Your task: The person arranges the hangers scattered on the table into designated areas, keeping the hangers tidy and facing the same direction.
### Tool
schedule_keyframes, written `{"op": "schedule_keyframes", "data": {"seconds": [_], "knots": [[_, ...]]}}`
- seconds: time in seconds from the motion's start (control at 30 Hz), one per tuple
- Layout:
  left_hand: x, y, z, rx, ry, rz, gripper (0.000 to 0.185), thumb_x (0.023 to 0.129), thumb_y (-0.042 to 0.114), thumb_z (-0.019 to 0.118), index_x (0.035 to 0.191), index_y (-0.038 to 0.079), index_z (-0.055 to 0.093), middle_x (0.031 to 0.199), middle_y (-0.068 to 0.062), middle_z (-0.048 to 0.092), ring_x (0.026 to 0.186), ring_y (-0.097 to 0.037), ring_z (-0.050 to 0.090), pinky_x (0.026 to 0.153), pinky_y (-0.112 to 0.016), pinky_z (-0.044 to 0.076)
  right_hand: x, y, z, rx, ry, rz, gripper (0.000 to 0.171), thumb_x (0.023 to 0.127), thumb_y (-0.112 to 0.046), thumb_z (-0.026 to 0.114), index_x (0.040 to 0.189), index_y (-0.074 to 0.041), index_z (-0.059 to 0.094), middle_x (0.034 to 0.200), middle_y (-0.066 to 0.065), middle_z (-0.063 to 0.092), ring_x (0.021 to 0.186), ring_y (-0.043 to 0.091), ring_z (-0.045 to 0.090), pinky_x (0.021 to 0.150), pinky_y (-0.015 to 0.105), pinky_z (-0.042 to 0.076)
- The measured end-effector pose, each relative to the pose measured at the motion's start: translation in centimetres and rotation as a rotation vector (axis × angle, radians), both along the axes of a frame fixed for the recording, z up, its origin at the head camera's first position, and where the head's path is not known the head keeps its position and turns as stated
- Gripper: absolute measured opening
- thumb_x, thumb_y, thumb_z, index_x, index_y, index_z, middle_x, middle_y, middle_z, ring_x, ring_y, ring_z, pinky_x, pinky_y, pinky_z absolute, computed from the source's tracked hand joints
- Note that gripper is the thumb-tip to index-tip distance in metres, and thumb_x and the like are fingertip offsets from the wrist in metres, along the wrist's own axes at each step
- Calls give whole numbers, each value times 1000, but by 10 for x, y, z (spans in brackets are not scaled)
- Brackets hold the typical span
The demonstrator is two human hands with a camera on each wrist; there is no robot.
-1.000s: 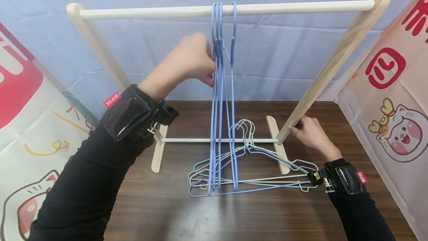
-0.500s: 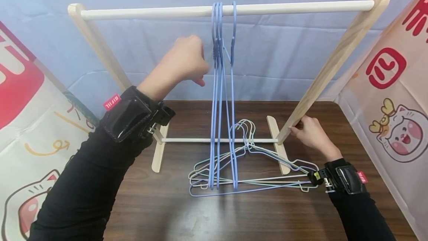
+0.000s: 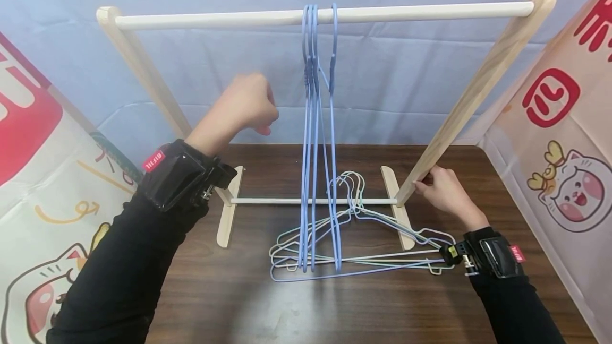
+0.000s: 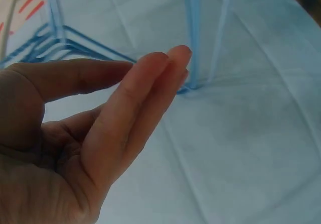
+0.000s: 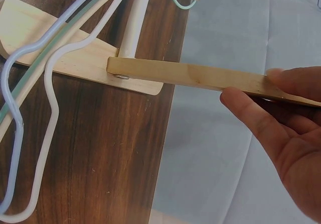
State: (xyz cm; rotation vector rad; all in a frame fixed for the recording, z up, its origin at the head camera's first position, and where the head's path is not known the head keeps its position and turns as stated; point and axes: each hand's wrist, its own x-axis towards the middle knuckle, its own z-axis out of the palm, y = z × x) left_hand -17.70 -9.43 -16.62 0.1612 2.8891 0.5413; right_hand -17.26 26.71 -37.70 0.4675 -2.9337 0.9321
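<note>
Several blue clothes hangers (image 3: 314, 62) hang bunched by their hooks from the white top rail (image 3: 215, 18) of a wooden clothes rack, with one spaced slightly right. To their left, my left hand (image 3: 244, 102) is apart from them. In the left wrist view that hand (image 4: 115, 113) holds nothing; its fingers are loosely bent, the thumb close to them. Low on the rack's right post (image 3: 472, 97), my right hand (image 3: 447, 192) pinches the wood between thumb and fingers, as the right wrist view of the post (image 5: 195, 74) confirms.
Beneath the hanging ones, a pile of blue, green and cream hangers (image 3: 355, 208) lies on the dark wooden table (image 3: 239, 291). The rack's lower bar (image 3: 268, 200) joins two wooden feet. Pale blue cloth (image 3: 406, 73) stands behind, with printed panels at both sides.
My left hand has let go of the hanging hangers and moved left and down, away from them. The right hand has kept its place on the post.
</note>
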Motion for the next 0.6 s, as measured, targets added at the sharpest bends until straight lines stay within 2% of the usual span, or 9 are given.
{"op": "schedule_keyframes", "data": {"seconds": [0.17, 0.33, 0.6], "knots": [[-4, -16, -24, 30, -40, -5, 23, 76, 0, 49, 88, 1, 68, 72, -9, 67, 65, -20, 63, 66, -32, 48, 0, 0, 0, -4, 3, 0, 16, 83, 2, 61, 94, 13, 56, 78, 20, 63, 70, 31, 62, 55, 33, 45], [-6, -31, -51, 44, -89, 12, 19, 81, 4, 53, 95, 1, 65, 72, -9, 65, 61, -18, 61, 60, -28, 47, 0, -1, 1, -8, -2, 3, 16, 83, 1, 61, 94, 13, 56, 77, 20, 63, 70, 31, 61, 55, 33, 45], [-3, -46, -84, 46, -157, 1, 17, 85, 13, 57, 94, 1, 65, 67, -6, 63, 62, -18, 59, 58, -28, 45, 1, -1, 1, -1, 0, -9, 15, 83, 1, 61, 92, 12, 57, 76, 18, 63, 69, 29, 61, 55, 33, 45]]}}
